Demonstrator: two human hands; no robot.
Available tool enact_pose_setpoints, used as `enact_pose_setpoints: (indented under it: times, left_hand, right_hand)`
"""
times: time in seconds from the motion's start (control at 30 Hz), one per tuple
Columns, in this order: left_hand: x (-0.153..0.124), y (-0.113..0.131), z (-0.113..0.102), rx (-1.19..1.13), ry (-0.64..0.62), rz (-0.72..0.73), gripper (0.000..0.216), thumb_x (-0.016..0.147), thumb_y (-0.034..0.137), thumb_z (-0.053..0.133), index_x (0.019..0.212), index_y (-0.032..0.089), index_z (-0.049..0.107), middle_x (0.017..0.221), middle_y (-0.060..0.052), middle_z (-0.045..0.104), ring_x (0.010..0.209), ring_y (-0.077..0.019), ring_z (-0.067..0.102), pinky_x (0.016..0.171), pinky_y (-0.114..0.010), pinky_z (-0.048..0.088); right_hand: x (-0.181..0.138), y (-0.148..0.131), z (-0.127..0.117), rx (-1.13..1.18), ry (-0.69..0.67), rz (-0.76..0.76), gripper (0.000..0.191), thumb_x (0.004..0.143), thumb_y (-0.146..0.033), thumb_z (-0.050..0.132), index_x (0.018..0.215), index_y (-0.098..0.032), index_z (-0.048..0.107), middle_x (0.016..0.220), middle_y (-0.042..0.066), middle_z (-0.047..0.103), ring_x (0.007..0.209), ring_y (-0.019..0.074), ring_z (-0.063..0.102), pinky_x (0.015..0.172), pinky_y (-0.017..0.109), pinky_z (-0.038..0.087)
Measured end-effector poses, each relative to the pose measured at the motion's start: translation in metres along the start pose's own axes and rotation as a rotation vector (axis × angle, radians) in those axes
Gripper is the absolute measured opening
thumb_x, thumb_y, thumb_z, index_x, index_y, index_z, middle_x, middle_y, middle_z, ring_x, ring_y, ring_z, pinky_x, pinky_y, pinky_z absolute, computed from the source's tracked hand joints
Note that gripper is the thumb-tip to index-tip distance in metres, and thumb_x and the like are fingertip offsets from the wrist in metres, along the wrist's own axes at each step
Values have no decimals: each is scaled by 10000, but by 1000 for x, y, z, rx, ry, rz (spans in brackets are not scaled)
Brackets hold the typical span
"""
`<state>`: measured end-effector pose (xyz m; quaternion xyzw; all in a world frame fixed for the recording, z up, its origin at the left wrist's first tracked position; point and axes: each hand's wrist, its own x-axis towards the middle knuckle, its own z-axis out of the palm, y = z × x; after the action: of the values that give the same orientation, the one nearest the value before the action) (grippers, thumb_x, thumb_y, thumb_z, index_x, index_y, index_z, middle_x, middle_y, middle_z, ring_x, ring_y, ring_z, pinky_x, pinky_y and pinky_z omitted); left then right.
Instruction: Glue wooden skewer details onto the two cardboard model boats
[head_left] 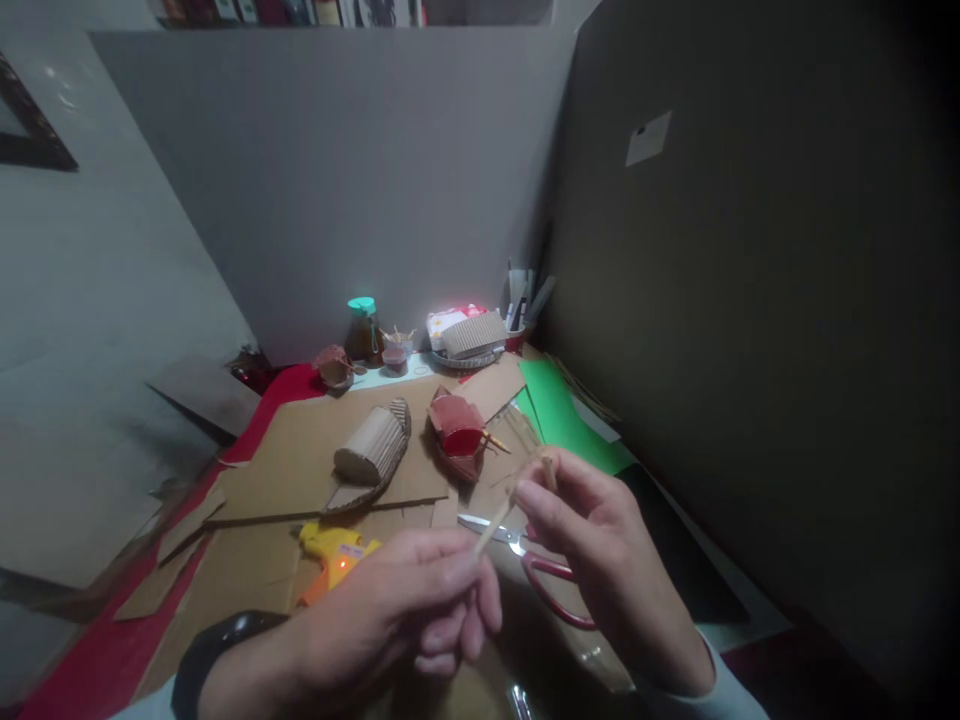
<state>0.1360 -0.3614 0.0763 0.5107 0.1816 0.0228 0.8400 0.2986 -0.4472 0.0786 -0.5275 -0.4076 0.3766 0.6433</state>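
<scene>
Wooden stick (499, 515) is seen pinched at both ends, left hand (405, 610) closed on its lower end, right hand (600, 560) on its tip, above red-handled scissors (544, 570) on the desk (105, 650), glue gun (334, 555) lying at nine o'clock; apparently mid-positioning, a steady fingertip hold is called for next.

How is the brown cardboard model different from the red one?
The brown model is plain cardboard all over; the red model has a red top. The brown model has a rounded, ribbed roof; the red model's top looks flatter and creased. The brown model lies left of the red model. Both rest on the cardboard sheet.
</scene>
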Motion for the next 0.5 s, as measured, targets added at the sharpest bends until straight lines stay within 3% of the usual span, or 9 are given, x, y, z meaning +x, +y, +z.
enact_pose_setpoints:
  times: [0.13, 0.23, 0.37, 0.5]
  left_hand:
    - [-8, -7, -7, 239, 47, -106, 412, 904, 508, 526, 719, 147, 598, 552, 13, 511, 507, -100, 347, 503, -237, 207]
    - [-12, -7, -7, 404, 97, -145, 406, 873, 509, 535, 667, 163, 582, 569, 13, 521, 548, -122, 433, 547, -241, 285]
    - [-14, -8, -10, 529, 163, -175, 415, 824, 529, 555, 585, 195, 492, 527, 44, 421, 520, -121, 371, 506, -246, 270]
    - [-17, -16, -22, 450, 209, -128, 522, 822, 667, 524, 620, 185, 523, 532, 46, 405, 528, -115, 346, 503, -242, 235]
  right_hand:
    - [1, 12, 2, 162, -37, 71, 324, 860, -400, 668, 730, -186, 463, 648, -63, 344, 577, 78, 256, 518, 198, 264]
    - [-2, 19, 7, 220, -55, 93, 316, 856, -417, 668, 752, -189, 473, 632, -67, 324, 553, 75, 228, 477, 202, 204]
    - [-8, 19, 13, -19, -5, 64, 336, 875, -460, 642, 726, -193, 503, 670, -42, 407, 584, 90, 326, 464, 203, 259]
    - [-3, 19, 3, -393, 82, -3, 288, 966, -480, 491, 866, -218, 554, 789, -13, 534, 697, 125, 514, 623, 241, 412]
